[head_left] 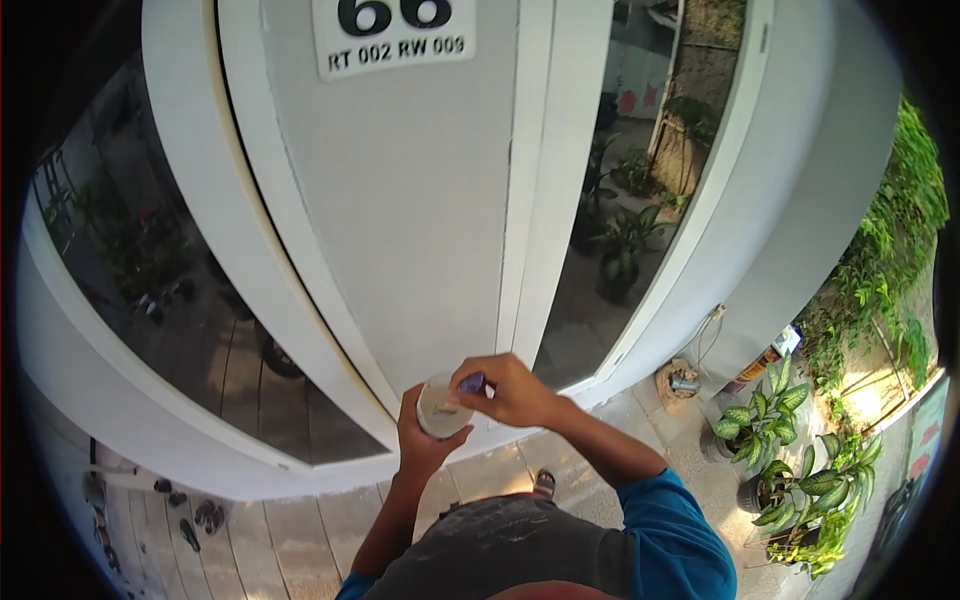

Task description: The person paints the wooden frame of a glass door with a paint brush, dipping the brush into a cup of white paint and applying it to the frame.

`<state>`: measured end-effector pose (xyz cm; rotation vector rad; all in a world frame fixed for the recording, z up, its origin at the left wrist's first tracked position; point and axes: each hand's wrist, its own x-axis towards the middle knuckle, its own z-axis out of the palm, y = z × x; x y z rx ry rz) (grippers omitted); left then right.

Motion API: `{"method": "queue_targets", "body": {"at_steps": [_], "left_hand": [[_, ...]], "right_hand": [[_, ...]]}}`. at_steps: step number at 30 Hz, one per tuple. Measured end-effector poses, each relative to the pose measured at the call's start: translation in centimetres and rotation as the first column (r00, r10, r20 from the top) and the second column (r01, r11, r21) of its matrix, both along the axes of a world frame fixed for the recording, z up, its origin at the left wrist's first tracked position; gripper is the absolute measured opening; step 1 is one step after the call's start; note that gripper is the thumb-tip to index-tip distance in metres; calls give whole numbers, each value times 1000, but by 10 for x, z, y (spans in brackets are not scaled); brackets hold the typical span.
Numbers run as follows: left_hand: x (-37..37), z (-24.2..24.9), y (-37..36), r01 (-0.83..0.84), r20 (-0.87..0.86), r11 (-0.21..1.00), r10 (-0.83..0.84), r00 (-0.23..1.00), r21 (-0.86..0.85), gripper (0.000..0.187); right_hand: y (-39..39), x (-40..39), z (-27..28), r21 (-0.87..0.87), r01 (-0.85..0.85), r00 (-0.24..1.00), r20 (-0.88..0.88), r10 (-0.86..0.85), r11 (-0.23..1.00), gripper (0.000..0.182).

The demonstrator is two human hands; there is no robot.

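Note:
Held in front of the wall at waist height is a round, pale container (437, 420) with a light-coloured inside; a small darker mark shows near its middle. My left hand (424, 448) is closed around its left and lower side. From the right, my right hand (513, 391) reaches over the container's rim, fingers pinched on a small purple-blue object (473, 383). Its exact kind is too small to tell. Part of the container's right side is hidden behind the right hand.
A grey wall panel (400, 190) with a number sign (398, 40) stands ahead, between dark windows (640, 170). Potted plants (765, 415) and a paint-like can (755, 365) are at right. Several shoes (205, 517) lie on the tiled floor (300, 540) at lower left.

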<state>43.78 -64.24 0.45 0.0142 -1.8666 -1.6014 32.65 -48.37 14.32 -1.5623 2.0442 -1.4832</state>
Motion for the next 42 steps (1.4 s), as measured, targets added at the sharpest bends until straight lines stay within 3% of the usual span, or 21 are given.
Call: {"method": "queue_targets", "body": {"at_steps": [2, 6, 8, 9, 11, 12, 14, 19, 24, 33, 36, 38, 40, 42], "left_hand": [[-1, -2, 1, -32, 10, 997, 32, 999, -69, 84], [-2, 3, 4, -8, 39, 998, 11, 999, -67, 84], [-4, 3, 4, 0, 59, 997, 4, 998, -81, 84], [-6, 3, 5, 15, 56, 999, -13, 998, -45, 84], [-8, 0, 5, 31, 46, 999, -31, 998, -15, 84], [-9, -4, 4, 15, 42, 1000, -13, 999, -28, 83], [-11, 0, 4, -9, 35, 999, 11, 999, -44, 83], [-20, 1, 11, -1, 44, 1000, 2, 999, -18, 83], [-34, 1, 21, -8, 70, 1000, 9, 997, -17, 81], [-71, 8, 54, -36, 32, 997, 34, 999, 62, 79], [-85, 13, 66, -14, 24, 997, 12, 1000, 80, 78], [-91, 16, 73, 3, 36, 997, -6, 999, 83, 77], [-98, 17, 80, -12, 66, 999, 9, 998, 53, 78], [-105, 16, 86, -4, 49, 998, 0, 999, 67, 78]], "right_hand": [[2, 3, -5, -9, 36, 996, -81, -37, 999, 19], [5, -3, -10, -7, 41, 997, -71, -41, 999, 20], [7, -8, -14, -61, 14, 976, 218, -1, 998, 17], [8, -12, -19, -66, 20, 978, 211, -5, 998, 17], [11, -19, -26, -102, 99, 889, 456, -42, 990, 19], [14, -20, -26, -108, 99, 892, 450, -40, 989, 19], [19, -21, -26, -97, 276, 816, 550, -179, 956, 17], [28, -35, -44, -155, 337, 703, 697, -139, 929, 23], [40, -48, -62, -226, 454, 449, 894, -2, 862, 19], [72, -99, -59, -290, 456, 214, 954, 212, 841, 18], [98, -134, -20, -396, 441, 241, 917, 319, 805, 18], [117, -163, 21, -498, 480, 332, 865, 376, 723, 19], [141, -189, 77, -584, 525, 462, 807, 369, 620, 17], [169, -234, 126, -738, 461, 652, 659, 376, 493, 19]]}}
